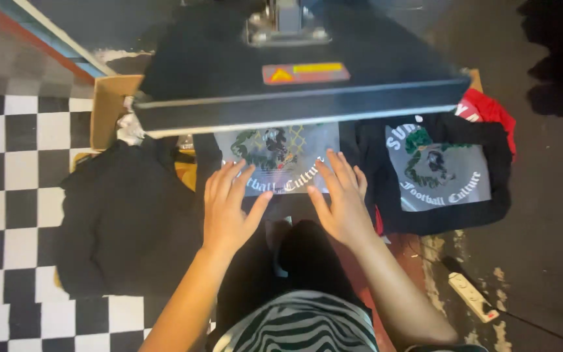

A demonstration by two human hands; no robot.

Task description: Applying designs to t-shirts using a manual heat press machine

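The printed sheet (280, 160) lies at the centre of the frame, on black cloth spread over the lower plate of a heat press, just under the front edge of the raised upper plate (294, 78). It sits directly ahead of both hands, above them in the picture. Its long axis runs left to right across the frame, parallel to the front edge of the upper plate. The top of the sheet is partly hidden beneath that plate.

The left hand (229, 205) lies flat, fingers spread and pointing towards the top of the frame, with the fingertips on the lower left corner of the sheet. The right hand (340, 199) is likewise flat and spread, its fingertips resting on the lower right part of the sheet. Neither hand grips anything; both are open and pressing down palm-first. The two hands stand at about equal reach from the sheet, one on each side of its middle line.

To the right of centre, a black shirt (441, 173) with a similar grey print lies folded, touching a red garment (490, 111) behind it. At the left, a heap of dark cloth (122, 221) rests over a cardboard box (109, 107). A white power strip (470, 296) lies on the floor at lower right. Checkered tiles (8, 195) fill the left edge.
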